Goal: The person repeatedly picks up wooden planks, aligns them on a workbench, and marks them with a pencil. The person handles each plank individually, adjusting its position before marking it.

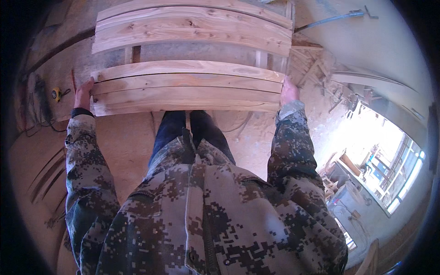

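Several pale wooden boards [188, 95] lie edge to edge in front of my body, with thin dark gaps between some of them. My left hand [84, 93] is closed on their left end, its fingers partly hidden. At the opposite end, my right hand [289, 91] grips the boards, and most of its fingers are out of sight behind the wood. Beyond them is a second group of wooden boards [195, 31] with small knots, separated from the near group by a gap.
A yellow tape measure [56, 94] lies left of my left hand, beside dark cables. Far right, a bluish metal bar [330, 21] rests near the boards. Wood offcuts [316, 72] are piled beyond my right hand. A bright window [380, 153] is at the right.
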A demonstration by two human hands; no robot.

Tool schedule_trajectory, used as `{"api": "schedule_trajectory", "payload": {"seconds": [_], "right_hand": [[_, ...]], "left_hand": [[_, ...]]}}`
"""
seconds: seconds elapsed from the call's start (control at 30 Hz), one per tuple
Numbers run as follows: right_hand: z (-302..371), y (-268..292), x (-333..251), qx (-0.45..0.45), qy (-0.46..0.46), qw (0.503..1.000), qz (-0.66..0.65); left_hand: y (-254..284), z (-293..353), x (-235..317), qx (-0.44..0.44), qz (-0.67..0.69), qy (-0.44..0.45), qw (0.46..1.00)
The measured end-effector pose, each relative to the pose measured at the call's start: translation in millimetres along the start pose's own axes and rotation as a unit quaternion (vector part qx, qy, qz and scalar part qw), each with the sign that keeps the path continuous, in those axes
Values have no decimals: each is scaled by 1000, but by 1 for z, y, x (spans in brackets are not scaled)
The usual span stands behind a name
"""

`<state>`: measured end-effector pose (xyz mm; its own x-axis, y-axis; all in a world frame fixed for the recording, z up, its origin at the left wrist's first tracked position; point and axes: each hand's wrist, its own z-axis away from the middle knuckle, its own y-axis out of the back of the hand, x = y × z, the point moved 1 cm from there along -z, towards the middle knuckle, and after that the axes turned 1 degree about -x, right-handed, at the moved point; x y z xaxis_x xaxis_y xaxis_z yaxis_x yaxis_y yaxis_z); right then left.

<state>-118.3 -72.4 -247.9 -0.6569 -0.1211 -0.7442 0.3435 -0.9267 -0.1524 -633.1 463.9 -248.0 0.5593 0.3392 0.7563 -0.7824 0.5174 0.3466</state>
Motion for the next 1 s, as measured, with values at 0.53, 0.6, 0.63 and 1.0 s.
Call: {"api": "schedule_trajectory", "payload": {"seconds": [0.53, 0.6, 0.63, 1.0], "right_hand": [[13, 12, 11, -38, 82, 988, 125], [11, 17, 11, -30, 84, 987, 132], [9, 21, 10, -22, 90, 987, 133], [-61, 108, 58, 101, 165, 942, 275]], "left_hand": [[13, 1, -3, 53, -98, -41, 993], [8, 1, -1, 37, -152, -72, 985], [6, 1, -1, 46, -147, -69, 986], [-49, 55, 39, 140, -466, -262, 834]]}}
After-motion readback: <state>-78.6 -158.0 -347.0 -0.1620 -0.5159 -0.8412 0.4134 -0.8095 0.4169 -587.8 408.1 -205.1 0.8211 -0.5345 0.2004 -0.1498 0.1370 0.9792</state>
